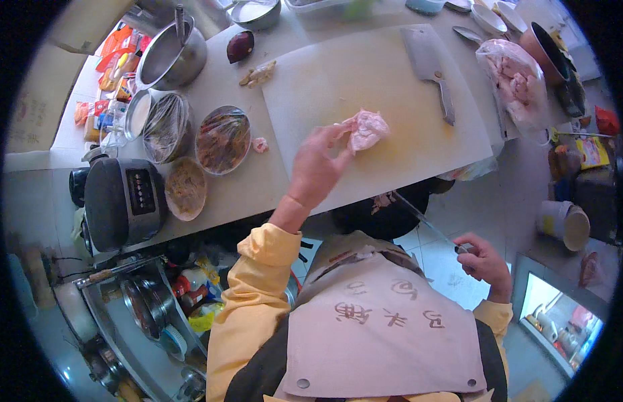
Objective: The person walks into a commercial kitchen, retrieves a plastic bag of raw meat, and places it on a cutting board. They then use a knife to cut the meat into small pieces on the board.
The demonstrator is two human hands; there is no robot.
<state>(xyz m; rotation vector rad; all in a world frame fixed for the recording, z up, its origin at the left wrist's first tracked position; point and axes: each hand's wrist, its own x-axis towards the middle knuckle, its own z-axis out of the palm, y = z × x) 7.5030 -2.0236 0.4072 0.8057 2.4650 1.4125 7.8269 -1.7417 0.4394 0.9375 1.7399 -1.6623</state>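
My left hand (316, 161) holds a pale pink piece of raw meat (369, 131) above the white cutting board (336, 65), pinched between thumb and fingers. At my right side, off the board, my right hand (485, 261) grips the dark handle of a long slender metal tool (432, 226), which looks like a narrow knife. Its far end reaches over a black bin (381, 221) below the table edge, where meat scraps (383, 202) show near the tip. On the right part of the board lies a cleaver (423, 55), its handle towards me.
Left of the board are film-covered bowls (223, 140), a steel pot (175, 60), ginger (257, 74), a purple vegetable (240, 46) and a dark appliance (123, 201). A clear bag of raw meat (515, 83) sits to the right. An open drawer (110, 321) is at lower left.
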